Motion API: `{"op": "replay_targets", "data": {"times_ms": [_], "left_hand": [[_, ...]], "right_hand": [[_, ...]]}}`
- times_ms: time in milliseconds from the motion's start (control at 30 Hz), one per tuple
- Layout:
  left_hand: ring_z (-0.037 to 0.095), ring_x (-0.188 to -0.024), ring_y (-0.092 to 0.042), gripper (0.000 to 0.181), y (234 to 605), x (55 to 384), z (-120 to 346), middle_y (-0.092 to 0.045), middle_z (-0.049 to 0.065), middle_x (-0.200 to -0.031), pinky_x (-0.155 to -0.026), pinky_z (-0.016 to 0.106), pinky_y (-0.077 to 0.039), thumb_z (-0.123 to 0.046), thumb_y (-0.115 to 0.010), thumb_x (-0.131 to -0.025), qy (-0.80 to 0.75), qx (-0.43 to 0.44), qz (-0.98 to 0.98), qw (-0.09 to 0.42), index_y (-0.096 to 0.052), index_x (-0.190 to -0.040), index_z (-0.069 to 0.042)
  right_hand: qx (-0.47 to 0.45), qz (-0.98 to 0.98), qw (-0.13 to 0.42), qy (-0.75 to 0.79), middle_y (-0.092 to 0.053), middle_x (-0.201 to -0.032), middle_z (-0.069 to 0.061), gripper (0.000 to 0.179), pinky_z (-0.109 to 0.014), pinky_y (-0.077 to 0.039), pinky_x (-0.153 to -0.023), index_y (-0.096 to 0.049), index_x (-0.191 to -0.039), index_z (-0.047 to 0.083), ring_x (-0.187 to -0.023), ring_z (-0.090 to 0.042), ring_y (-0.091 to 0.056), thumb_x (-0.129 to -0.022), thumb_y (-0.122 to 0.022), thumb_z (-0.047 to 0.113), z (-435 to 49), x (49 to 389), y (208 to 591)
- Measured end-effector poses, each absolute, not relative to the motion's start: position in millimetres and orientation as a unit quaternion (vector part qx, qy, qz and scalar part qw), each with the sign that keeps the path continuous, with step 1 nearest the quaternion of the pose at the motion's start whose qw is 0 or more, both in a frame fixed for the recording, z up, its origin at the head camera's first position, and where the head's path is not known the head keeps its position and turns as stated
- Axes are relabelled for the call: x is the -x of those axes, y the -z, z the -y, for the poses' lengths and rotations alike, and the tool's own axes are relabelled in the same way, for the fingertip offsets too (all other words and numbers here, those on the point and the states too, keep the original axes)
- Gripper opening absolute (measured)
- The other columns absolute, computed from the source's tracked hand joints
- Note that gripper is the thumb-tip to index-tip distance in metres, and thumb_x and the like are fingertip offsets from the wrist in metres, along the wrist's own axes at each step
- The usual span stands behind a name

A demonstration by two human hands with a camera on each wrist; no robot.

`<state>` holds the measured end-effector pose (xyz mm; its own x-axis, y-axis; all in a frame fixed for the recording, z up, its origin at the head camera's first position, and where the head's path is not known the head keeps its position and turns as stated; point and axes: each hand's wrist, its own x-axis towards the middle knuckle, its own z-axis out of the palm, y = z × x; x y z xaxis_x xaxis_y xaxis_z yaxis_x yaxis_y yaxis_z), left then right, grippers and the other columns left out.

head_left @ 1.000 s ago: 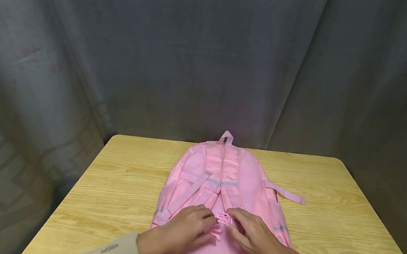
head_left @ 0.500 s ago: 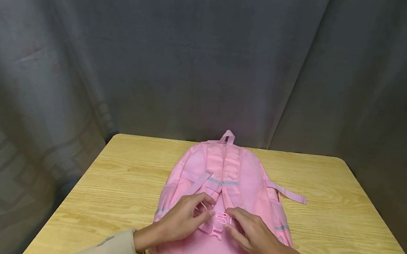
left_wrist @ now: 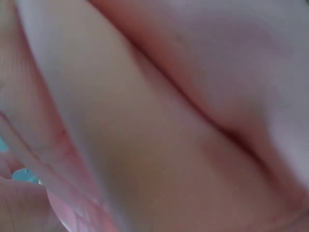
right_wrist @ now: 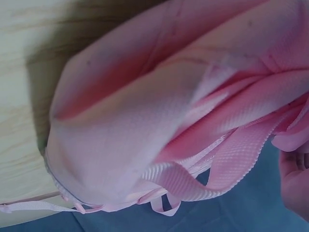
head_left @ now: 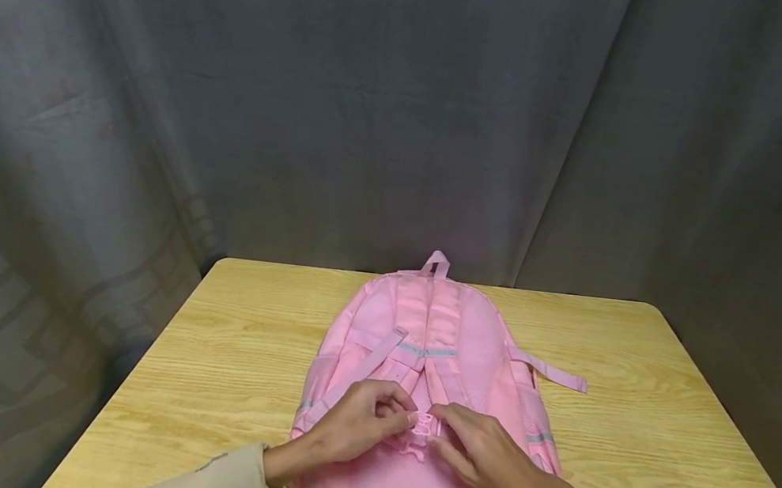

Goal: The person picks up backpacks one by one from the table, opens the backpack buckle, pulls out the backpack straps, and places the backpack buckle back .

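A pink backpack lies on the table with its shoulder-strap side up. Over its lower middle, two pink buckle halves meet. My left hand pinches one half between thumb and forefinger, reaching in from the left. From the right, thumb and forefinger of my right hand hold the other. Just below them another pink plastic buckle piece lies loose against the back panel. Blurred skin fills most of the left wrist view. In the right wrist view, a ribbed pink strap loops in front of fingers at the right edge.
The wooden table extends on both sides of the backpack. A loose pink strap sticks out to the right over the tabletop, and another strap crosses the bag's left half. Dark grey curtains hang behind and beside the table.
My left hand first lifted and spread its thumb from the fingers, then came back right to pinch the buckle half beside the right hand's. The right hand has barely moved.
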<state>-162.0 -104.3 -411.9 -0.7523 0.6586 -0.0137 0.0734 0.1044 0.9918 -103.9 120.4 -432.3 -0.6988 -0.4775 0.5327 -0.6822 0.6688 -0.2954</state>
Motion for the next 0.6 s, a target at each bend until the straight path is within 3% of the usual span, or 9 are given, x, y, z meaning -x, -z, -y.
{"op": "replay_targets", "data": {"times_ms": [300,600], "left_hand": [[0.037,-0.073,-0.072,0.017,411.7,160.8,102.1,-0.072,0.017,-0.082,-0.066,0.037,-0.062,-0.004,-0.073,-0.086,-0.637,-0.23,-0.693,0.247,-0.066,-0.096,0.007],[0.024,-0.068,-0.072,0.016,414.3,160.9,99.3,-0.073,0.016,-0.079,-0.062,0.034,-0.062,-0.004,-0.075,-0.084,-0.635,-0.218,-0.698,0.248,-0.068,-0.092,0.007]], "right_hand": [[-0.335,0.886,0.224,-0.23,-0.072,-0.105,0.002,0.028,-0.021,-0.055,-0.086,-0.066,-0.115,0.004,-0.096,-0.006,-0.067,-0.09,-0.071,0.015,-118.7,104.4,432.6],[-0.349,0.879,0.231,-0.231,-0.072,-0.104,0.001,0.027,-0.021,-0.055,-0.084,-0.066,-0.115,0.005,-0.095,-0.007,-0.068,-0.091,-0.071,0.016,-118.2,105.0,432.0]]}}
